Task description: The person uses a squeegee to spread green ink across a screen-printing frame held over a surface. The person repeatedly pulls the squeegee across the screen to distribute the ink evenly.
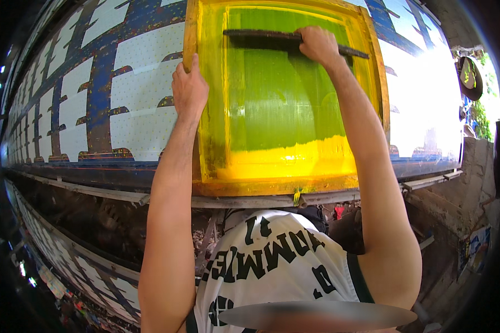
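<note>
A wooden screen-printing frame (283,186), stained yellow, lies on a long table in front of me. Its mesh (283,105) looks olive green over most of its area, with a band of bright yellow ink (294,158) along the near end. Toward the far end, a long dark squeegee (261,35) spans much of the mesh, slightly slanted. My right hand (319,45) is closed around the squeegee, right of its middle. On the frame's left rail rests my left hand (190,89), gripping its edge with one finger pointing along it.
White dotted fabric pieces (144,83) lie in rows on the dark blue, paint-speckled tabletop (99,105), left and right of the frame. A rail (339,198) runs along the table's near edge. Another table with similar pieces (94,272) stands at lower left. A hat (471,77) hangs at far right.
</note>
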Available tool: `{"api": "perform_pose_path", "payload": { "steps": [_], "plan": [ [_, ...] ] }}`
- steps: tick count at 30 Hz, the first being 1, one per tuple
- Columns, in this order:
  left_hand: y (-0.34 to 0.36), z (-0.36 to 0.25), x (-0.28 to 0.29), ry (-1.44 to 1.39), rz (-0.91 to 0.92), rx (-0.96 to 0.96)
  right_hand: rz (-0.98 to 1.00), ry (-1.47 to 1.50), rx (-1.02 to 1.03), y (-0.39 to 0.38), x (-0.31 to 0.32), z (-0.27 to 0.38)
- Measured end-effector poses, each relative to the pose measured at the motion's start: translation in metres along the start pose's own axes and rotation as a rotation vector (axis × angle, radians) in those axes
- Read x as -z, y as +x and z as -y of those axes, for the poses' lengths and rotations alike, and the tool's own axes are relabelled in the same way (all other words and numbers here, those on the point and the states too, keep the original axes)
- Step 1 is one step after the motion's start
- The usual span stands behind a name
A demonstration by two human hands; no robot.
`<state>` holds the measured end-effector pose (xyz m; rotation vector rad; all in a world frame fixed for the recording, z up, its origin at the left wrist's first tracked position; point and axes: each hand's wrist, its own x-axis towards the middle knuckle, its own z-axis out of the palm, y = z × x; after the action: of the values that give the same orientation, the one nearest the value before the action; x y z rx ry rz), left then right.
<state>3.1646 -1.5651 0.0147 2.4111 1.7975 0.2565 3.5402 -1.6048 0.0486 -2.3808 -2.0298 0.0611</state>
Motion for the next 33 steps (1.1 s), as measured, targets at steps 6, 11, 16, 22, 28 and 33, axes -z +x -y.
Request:
{"api": "perform_pose_path", "payload": {
  "steps": [6,11,16,22,28,33],
  "plan": [
    [0.001,0.006,-0.011,0.024,-0.057,-0.05,-0.073,-0.037,0.073,0.095,-0.003,-0.032],
    [-0.001,0.006,-0.015,0.071,-0.12,-0.063,-0.072,-0.048,0.108,0.068,-0.016,-0.029],
    [0.0,0.003,-0.011,0.057,-0.118,-0.056,-0.08,-0.046,0.125,0.035,-0.011,-0.022],
    [-0.001,0.007,-0.015,0.05,-0.154,-0.06,-0.142,0.002,0.123,0.078,0.006,-0.037],
    [0.0,0.007,-0.016,-0.003,-0.147,-0.037,-0.263,0.042,0.105,0.13,-0.009,-0.034],
    [-0.002,0.01,-0.02,0.0,-0.152,-0.039,-0.167,-0.006,0.121,0.162,-0.009,-0.021]
  ]
}}
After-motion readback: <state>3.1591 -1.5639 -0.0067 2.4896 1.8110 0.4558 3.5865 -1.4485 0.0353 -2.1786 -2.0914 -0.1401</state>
